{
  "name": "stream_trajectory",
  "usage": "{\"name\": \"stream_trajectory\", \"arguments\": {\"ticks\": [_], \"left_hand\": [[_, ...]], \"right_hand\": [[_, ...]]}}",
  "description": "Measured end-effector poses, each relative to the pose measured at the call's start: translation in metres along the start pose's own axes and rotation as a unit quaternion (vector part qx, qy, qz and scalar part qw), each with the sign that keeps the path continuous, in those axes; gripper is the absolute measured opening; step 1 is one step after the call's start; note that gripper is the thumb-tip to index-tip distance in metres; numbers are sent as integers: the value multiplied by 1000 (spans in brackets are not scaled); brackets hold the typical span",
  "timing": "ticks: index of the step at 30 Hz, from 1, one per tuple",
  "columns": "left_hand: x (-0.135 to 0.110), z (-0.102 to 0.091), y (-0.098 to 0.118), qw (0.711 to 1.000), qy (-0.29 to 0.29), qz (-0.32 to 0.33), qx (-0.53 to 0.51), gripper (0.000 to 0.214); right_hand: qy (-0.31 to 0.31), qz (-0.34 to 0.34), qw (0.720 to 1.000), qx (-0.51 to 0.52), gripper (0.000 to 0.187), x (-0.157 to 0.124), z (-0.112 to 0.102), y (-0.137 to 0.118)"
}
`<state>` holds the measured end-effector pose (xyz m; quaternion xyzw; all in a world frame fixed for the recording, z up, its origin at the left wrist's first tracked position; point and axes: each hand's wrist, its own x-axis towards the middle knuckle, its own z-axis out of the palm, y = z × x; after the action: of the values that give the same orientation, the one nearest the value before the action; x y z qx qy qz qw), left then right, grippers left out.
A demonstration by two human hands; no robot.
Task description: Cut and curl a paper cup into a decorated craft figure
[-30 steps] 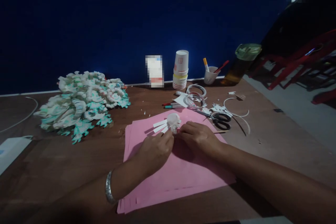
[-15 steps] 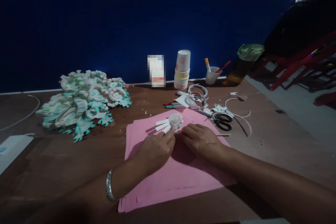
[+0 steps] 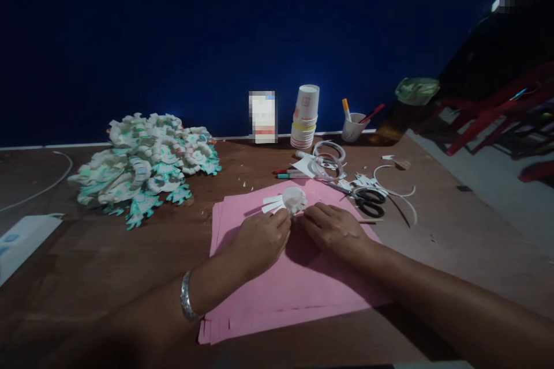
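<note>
Broadly, a brown table carries a fanned stack of pink paper sheets, with a heap of white-and-teal cut paper shapes well off to its left. Over the pink sheets, the left hand, fingers curled with thumb and forefinger tips pinched on its near edge, meets the right hand, whose bent fingertips touch the same edge, though I cannot tell if they grip it. Between them, at the sheets' far edge, lies the small white cut paper cup with strips splayed leftward, and black-handled scissors rest near it to the right.
</note>
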<state>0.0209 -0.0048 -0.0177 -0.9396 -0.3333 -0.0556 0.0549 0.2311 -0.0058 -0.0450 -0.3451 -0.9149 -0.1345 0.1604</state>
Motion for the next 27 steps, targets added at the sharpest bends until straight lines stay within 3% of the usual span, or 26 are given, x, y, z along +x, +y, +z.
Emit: {"name": "stream_trajectory", "arguments": {"ticks": [5,8,11,17,23,27], "left_hand": [[-5,1,1,999,19,6,35,21],[-8,2,0,996,67,25,50,21],[-9,3,-1,995,79,40,46,16],[-2,1,0,999,23,-6,28,18],[1,-3,1,999,-30,-33,17,19],[2,-3,2,998,-45,-44,14,19]], "right_hand": [[25,1,1000,12,13,0,0,0],[7,32,999,37,13,2,-2,-1],[-17,41,998,42,14,4,-5,-1],[-55,58,997,22,11,5,-4,3],[-37,56,998,15,9,3,1,4],[-57,58,997,-11,9,3,0,1]]}}
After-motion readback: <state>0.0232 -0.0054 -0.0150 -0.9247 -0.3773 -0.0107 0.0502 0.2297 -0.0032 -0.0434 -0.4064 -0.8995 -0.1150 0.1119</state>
